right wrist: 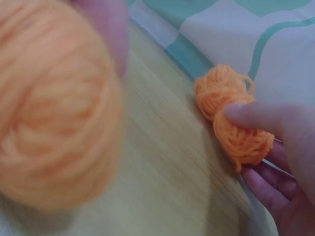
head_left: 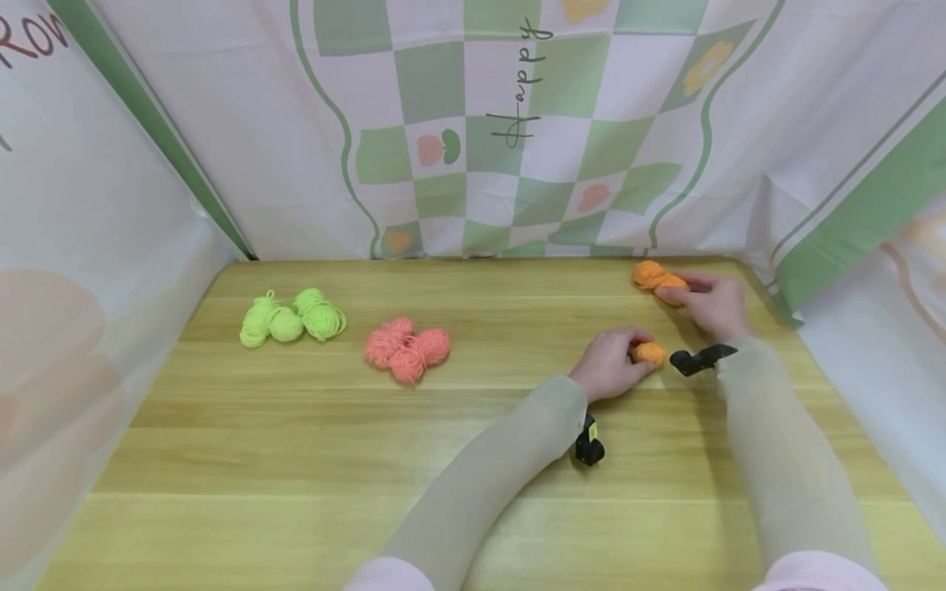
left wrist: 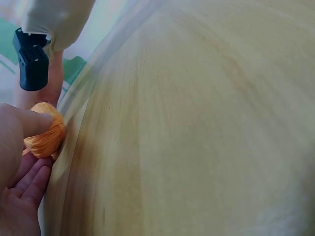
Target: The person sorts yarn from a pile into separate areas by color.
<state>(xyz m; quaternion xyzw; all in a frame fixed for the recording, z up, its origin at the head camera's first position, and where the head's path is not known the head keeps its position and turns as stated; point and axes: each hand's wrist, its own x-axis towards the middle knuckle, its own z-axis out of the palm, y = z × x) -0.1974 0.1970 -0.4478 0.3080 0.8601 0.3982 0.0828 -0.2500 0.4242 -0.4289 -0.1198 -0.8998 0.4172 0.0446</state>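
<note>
My left hand (head_left: 610, 364) grips an orange ball of yarn (head_left: 649, 354) between thumb and fingers, low over the right part of the table. In the left wrist view that same ball (left wrist: 48, 135) shows between thumb and fingers. Farther back, my right hand (head_left: 714, 305) pinches a second orange ball of yarn (head_left: 674, 290). Another orange ball (head_left: 648, 275) touches it on the left. The right wrist view shows this pair, with the thumb over the nearer ball (right wrist: 243, 132); the left hand's ball looms large and blurred there.
Lime-green yarn balls (head_left: 287, 322) lie at the table's back left. A cluster of coral yarn balls (head_left: 408, 350) sits nearer the middle. Patterned cloth (head_left: 517, 164) hangs along the back edge of the wooden table (head_left: 310, 460), and more cloth flanks both sides.
</note>
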